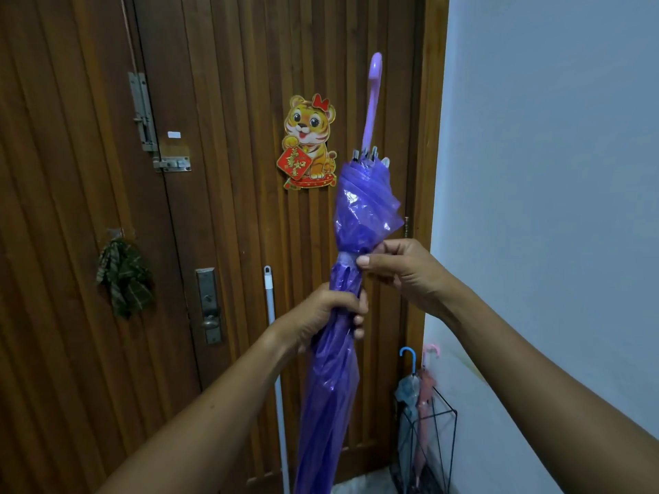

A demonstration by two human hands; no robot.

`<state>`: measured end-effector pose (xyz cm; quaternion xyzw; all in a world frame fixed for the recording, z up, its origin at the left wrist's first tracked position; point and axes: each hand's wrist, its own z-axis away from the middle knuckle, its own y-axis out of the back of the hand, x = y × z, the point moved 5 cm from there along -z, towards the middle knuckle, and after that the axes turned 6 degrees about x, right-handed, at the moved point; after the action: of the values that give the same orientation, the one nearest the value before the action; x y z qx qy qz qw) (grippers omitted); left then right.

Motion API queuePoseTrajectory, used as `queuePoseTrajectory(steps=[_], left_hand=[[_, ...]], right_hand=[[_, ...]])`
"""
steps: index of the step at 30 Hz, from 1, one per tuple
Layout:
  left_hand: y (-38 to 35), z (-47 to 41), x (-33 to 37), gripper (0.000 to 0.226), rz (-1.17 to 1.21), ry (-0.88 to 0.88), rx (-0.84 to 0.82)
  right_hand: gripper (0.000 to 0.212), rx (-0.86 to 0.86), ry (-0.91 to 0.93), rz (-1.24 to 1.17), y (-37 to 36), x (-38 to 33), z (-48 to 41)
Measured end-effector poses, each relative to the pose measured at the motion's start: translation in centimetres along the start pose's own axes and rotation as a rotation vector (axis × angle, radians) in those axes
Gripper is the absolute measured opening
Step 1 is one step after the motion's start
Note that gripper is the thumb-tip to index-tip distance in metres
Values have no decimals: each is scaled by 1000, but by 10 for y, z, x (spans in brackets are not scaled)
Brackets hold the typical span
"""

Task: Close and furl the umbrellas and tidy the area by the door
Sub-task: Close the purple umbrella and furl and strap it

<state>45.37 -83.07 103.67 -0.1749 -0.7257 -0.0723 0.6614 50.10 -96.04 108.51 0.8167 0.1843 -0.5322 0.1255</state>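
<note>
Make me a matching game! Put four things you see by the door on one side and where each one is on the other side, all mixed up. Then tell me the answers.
Things
1. purple umbrella
2. tiger sticker
3. blue-handled umbrella
4. checked cloth

Places
A. hanging on the left part of the door
B. standing in the black wire rack in the corner
C. gripped by the left hand and pinched by the right hand
D. stuck flat on the middle of the door

Answers: 1-C, 2-D, 3-B, 4-A
</note>
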Motion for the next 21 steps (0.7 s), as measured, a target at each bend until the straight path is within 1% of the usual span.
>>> queuePoseTrajectory(steps=[1, 2, 3, 4, 5, 7, 9, 11, 13, 15, 17, 18, 21], left_hand=[[3, 0, 2, 14, -96, -59, 123], [8, 2, 3, 22, -177, -119, 269], [12, 3, 2, 31, -225, -176, 408], [13, 5, 1, 36, -242, -227, 503], [11, 6, -1, 36, -256, -274, 556], [7, 5, -6, 29, -319, -364, 617], [7, 4, -7, 22, -358, -443, 632], [6, 2, -4, 16, -364, -487, 614], [8, 1, -1, 13, -345, -491, 628], [8, 1, 2, 14, -261, -459, 647], [8, 1, 4, 22, -180, -439, 616], [9, 1, 4, 29, -185, -439, 589], [13, -1, 3, 56, -306, -440, 507]], right_hand=[[30, 50, 47, 92, 3, -3, 0], [30, 107, 85, 174, 5, -6, 0], [27, 155, 118, 233, 6, -7, 0], [22, 188, 140, 269, 5, -6, -1], [21, 205, 152, 282, 4, -5, -1], [26, 221, 146, 266, -1, -2, -1], [30, 240, 144, 260, -3, -3, -3], [28, 255, 149, 269, -2, -6, -3], [26, 239, 139, 253, -1, -8, -3], [26, 192, 106, 214, -2, -8, 1], [25, 162, 89, 183, -3, -7, 5], [24, 160, 86, 172, -2, -6, 6], [26, 184, 88, 138, 4, -2, 7]])
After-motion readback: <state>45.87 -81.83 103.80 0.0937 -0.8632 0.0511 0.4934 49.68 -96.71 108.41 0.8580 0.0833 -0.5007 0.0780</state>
